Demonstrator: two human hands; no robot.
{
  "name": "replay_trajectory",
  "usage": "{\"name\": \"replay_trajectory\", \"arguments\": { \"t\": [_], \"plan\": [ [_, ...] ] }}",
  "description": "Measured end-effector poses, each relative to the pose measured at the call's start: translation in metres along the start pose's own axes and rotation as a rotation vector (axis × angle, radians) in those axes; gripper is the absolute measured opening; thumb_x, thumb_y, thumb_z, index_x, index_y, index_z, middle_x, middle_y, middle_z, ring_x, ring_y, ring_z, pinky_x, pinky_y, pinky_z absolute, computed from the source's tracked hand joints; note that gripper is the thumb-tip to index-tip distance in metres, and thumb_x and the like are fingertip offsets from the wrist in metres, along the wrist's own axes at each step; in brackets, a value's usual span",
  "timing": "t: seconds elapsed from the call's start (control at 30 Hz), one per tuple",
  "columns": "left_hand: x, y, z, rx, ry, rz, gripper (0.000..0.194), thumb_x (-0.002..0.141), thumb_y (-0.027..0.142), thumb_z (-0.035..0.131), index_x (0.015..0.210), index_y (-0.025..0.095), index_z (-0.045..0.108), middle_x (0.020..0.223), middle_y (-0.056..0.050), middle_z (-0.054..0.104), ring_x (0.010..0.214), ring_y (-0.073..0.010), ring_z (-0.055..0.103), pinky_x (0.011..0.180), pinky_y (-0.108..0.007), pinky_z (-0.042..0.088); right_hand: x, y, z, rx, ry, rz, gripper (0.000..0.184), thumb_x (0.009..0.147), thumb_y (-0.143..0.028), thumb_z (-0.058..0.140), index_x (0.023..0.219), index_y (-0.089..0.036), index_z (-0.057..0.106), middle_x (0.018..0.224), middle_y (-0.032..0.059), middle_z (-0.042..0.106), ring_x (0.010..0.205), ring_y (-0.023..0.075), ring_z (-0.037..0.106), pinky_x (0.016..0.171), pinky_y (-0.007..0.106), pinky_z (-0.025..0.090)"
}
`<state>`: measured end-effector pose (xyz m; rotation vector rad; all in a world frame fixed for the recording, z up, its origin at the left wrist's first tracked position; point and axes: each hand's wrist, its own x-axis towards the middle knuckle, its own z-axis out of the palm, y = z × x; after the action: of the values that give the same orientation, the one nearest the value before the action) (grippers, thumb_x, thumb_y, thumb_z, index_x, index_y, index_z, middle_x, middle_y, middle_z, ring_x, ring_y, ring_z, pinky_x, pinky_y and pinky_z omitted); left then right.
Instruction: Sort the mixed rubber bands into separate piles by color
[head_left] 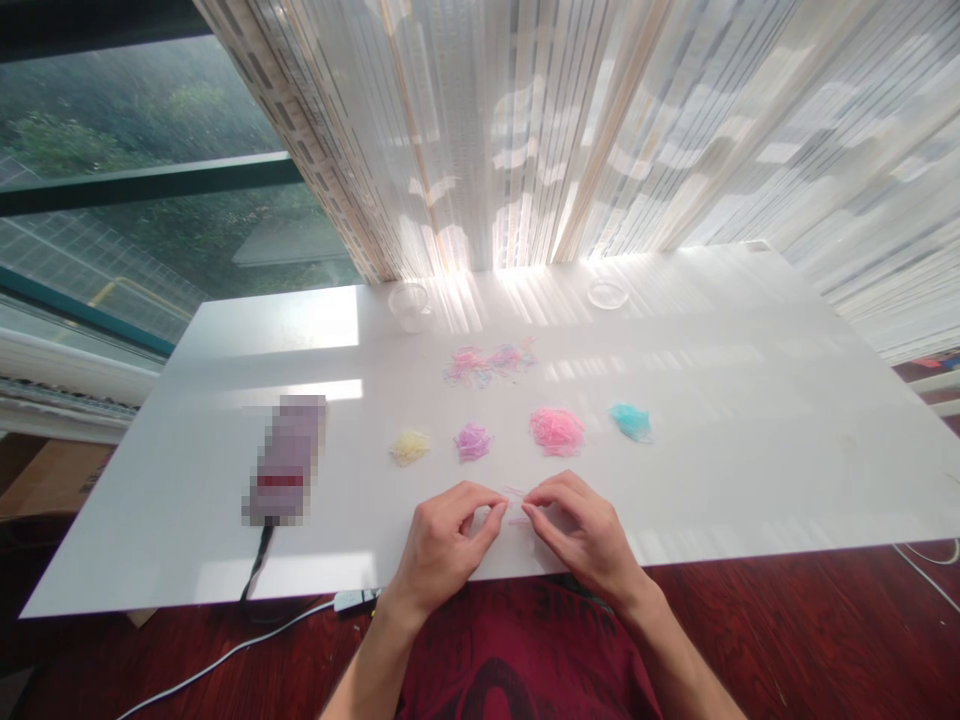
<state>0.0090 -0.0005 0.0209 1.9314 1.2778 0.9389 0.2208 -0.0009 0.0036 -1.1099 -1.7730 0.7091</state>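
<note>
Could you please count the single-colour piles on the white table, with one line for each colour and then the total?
Yellow pile: 1
Purple pile: 1
Pink pile: 1
Turquoise pile: 1
Total: 4

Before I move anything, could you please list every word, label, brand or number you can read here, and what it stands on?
No text can be read with certainty.
Maroon shirt: dark lettering, too faint and partly hidden to read.
Cardboard box: printed marks, too small and blurred to read.
Purple object: pixelated, nothing legible.
</note>
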Motion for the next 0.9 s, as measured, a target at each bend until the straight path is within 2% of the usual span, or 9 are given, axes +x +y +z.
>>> {"name": "replay_trajectory", "arguments": {
  "t": [0.5,0.7,0.9],
  "plan": [
    [0.0025,0.0044,-0.0012,0.023,-0.016,0.011,0.013,0.102,0.022,0.065,0.093,0.021,0.074,0.081,0.001,0.073,0.056,-0.0105,0.048,0.057,-0.023,0.044,0.0002,-0.0016,-0.0007,-0.005,-0.003,-0.012,0.009,0.099,-0.015,0.065,0.096,-0.022,0.069,0.085,0.0025,0.069,0.078,0.0166,0.067,0.071,0.026,0.057],
    [0.0041,0.0065,-0.0026,0.099,-0.036,0.074,0.015,0.103,0.022,0.064,0.092,0.021,0.073,0.079,0.001,0.073,0.059,-0.0120,0.054,0.062,-0.025,0.043,-0.0001,-0.0037,-0.0019,-0.013,0.002,-0.012,0.010,0.100,-0.016,0.064,0.097,-0.022,0.070,0.085,0.0028,0.069,0.077,0.0165,0.068,0.071,0.027,0.058],
    [0.0036,0.0068,-0.0021,0.070,-0.019,0.022,0.016,0.105,0.026,0.062,0.094,0.021,0.074,0.083,-0.001,0.075,0.061,-0.0126,0.058,0.063,-0.024,0.046,0.0002,-0.0059,-0.0051,-0.010,-0.001,0.000,0.009,0.102,-0.020,0.064,0.101,-0.023,0.072,0.088,0.0039,0.073,0.080,0.0177,0.071,0.073,0.029,0.061]
  ]
}}
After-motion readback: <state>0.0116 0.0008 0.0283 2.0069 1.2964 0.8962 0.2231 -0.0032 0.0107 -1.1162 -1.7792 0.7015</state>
